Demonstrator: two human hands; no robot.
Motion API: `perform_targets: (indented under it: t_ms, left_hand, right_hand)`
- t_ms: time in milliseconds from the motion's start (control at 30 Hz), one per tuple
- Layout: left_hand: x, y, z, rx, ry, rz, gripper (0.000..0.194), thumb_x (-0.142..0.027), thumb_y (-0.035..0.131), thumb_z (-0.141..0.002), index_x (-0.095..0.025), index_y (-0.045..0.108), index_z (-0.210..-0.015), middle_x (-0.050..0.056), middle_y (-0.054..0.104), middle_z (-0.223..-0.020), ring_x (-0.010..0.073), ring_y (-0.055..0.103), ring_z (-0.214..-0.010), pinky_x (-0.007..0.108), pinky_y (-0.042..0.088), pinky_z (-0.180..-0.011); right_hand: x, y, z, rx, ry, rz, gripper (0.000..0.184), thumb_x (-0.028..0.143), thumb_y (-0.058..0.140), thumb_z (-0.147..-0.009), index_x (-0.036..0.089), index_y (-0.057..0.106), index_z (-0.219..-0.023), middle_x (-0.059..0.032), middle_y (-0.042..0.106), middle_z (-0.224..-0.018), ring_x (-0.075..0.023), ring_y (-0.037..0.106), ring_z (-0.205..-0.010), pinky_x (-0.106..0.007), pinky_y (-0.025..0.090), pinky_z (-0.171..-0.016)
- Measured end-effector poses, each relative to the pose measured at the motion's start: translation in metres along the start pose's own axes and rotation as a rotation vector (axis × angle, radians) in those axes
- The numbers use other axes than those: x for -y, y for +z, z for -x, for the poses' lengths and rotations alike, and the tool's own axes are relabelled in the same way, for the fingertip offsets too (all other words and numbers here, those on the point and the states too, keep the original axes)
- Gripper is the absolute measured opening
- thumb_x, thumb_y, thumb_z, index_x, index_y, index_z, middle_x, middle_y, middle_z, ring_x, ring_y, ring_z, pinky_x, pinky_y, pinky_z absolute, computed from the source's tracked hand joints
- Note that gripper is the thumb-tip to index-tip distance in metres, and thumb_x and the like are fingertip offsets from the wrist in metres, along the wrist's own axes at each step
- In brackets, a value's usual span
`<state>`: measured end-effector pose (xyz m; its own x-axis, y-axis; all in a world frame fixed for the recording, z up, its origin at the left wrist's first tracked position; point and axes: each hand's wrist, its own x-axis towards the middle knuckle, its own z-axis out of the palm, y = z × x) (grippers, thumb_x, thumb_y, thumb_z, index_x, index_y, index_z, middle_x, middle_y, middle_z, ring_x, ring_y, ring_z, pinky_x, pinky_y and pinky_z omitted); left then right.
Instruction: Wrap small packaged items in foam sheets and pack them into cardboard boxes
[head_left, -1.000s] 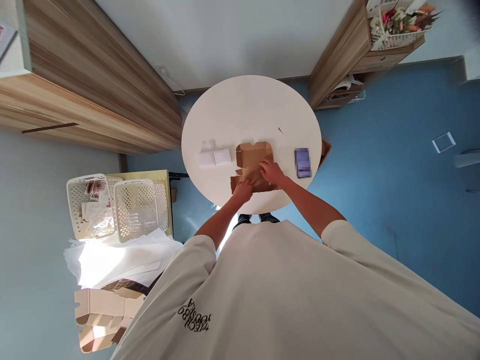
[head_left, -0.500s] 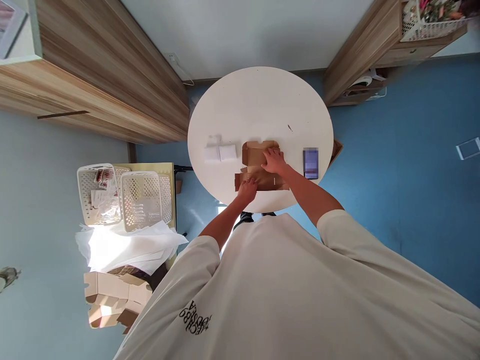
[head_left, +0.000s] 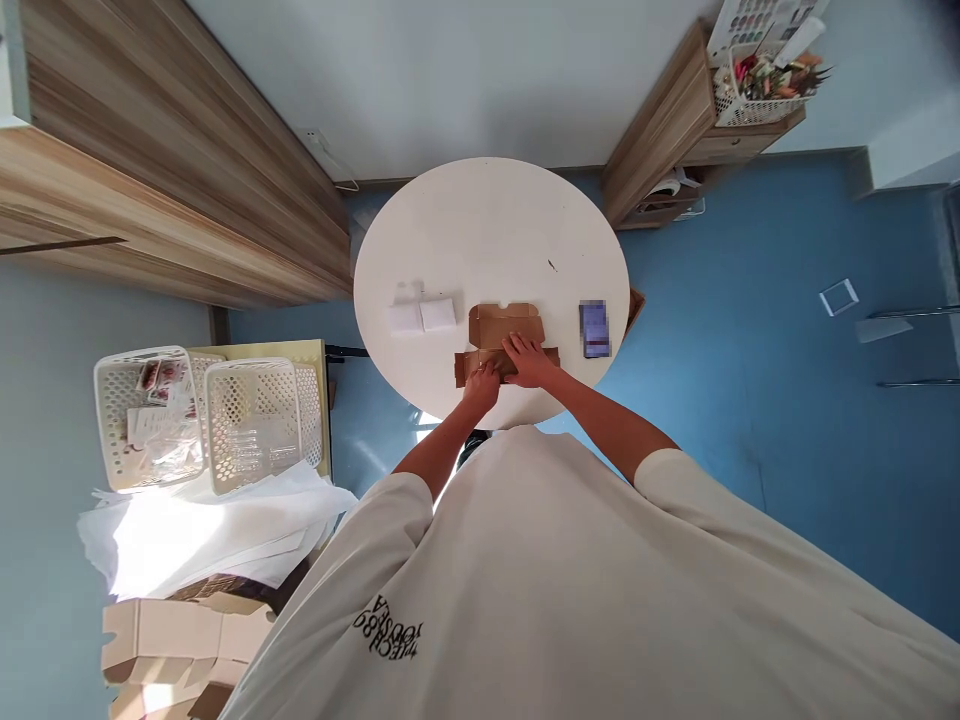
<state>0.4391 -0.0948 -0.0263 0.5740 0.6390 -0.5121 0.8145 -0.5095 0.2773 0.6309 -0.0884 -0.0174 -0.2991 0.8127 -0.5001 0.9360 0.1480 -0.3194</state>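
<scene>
A flat brown cardboard box blank (head_left: 504,327) lies near the front edge of the round white table (head_left: 487,220). My left hand (head_left: 481,384) pinches the blank's near edge, fingers closed on the cardboard. Beside it, my right hand (head_left: 527,361) presses down on the blank's near strip, fingers together and laid on the card. Both hands almost touch each other at the blank's front.
Two small white packets (head_left: 422,316) lie left of the blank and a phone (head_left: 594,328) to its right. Off the table at the left stand white perforated baskets (head_left: 202,420), white sheets and folded cartons (head_left: 165,640). Wooden cabinets flank the table; a flower basket (head_left: 761,80) sits on one.
My right hand has slid from the middle of the blank back to its near strip, close to my left hand. The view has shifted slightly.
</scene>
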Motion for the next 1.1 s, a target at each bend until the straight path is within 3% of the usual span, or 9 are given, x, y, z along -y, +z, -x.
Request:
perform_targets:
  t_ms: [333,467,567,733,833,1100]
  left_hand:
    - [-0.002,-0.001,0.006,-0.035,0.004,0.066,0.044,-0.014,0.052,-0.098,-0.011,0.068,-0.138,0.023,0.052,-0.159,0.0342,0.060,-0.135,0.043,0.055,-0.104]
    - [0.008,0.005,0.010,-0.075,0.074,0.065,0.045,-0.012,0.054,-0.094,-0.013,0.069,-0.136,0.020,0.056,-0.156,0.0331,0.052,-0.145,0.050,0.039,-0.123]
    - [0.017,0.006,0.019,-0.125,0.079,0.065,0.054,-0.008,0.053,-0.089,-0.017,0.066,-0.141,0.017,0.054,-0.159,0.0331,0.047,-0.150,0.053,0.031,-0.127]
    - [0.035,0.000,0.036,-0.305,-0.186,0.122,0.081,-0.007,0.052,-0.087,-0.022,0.039,-0.166,0.016,0.035,-0.173,0.0354,0.036,-0.156,0.056,0.032,-0.125]
    - [0.045,-0.004,0.039,-0.297,-0.328,0.173,0.086,-0.011,0.054,-0.089,-0.024,0.029,-0.170,0.016,0.031,-0.174,0.0377,0.042,-0.151,0.056,0.041,-0.119]
    - [0.047,-0.006,0.027,-0.199,-0.223,0.253,0.051,-0.015,0.055,-0.097,-0.028,0.056,-0.147,0.013,0.045,-0.160,0.0313,0.062,-0.130,0.046,0.054,-0.109]
  right_hand:
    - [0.007,0.017,0.010,0.060,0.078,0.061,0.115,0.060,0.063,-0.094,0.007,0.000,-0.174,-0.0209,-0.004,-0.181,-0.0385,-0.004,-0.168,-0.058,0.009,-0.134]
    - [0.005,0.022,0.009,0.068,0.082,0.063,0.117,0.063,0.060,-0.095,0.006,-0.005,-0.174,-0.0214,-0.008,-0.180,-0.0388,-0.008,-0.168,-0.058,0.007,-0.134]
    - [0.003,0.026,0.007,0.070,0.084,0.058,0.119,0.064,0.060,-0.094,0.007,-0.009,-0.173,-0.0210,-0.012,-0.180,-0.0389,-0.009,-0.167,-0.059,0.005,-0.134]
    - [0.001,0.030,0.004,0.082,0.083,0.031,0.121,0.061,0.061,-0.094,0.009,-0.016,-0.172,-0.0195,-0.016,-0.179,-0.0384,-0.013,-0.167,-0.061,0.003,-0.133]
    - [0.001,0.032,0.004,0.075,0.085,0.013,0.126,0.062,0.064,-0.092,0.012,-0.021,-0.171,-0.0193,-0.017,-0.179,-0.0395,-0.012,-0.167,-0.061,0.002,-0.133]
    - [0.005,0.037,0.010,0.067,0.062,0.010,0.138,0.065,0.072,-0.085,0.013,-0.023,-0.170,-0.0177,-0.021,-0.178,-0.0391,-0.016,-0.166,-0.060,0.000,-0.133]
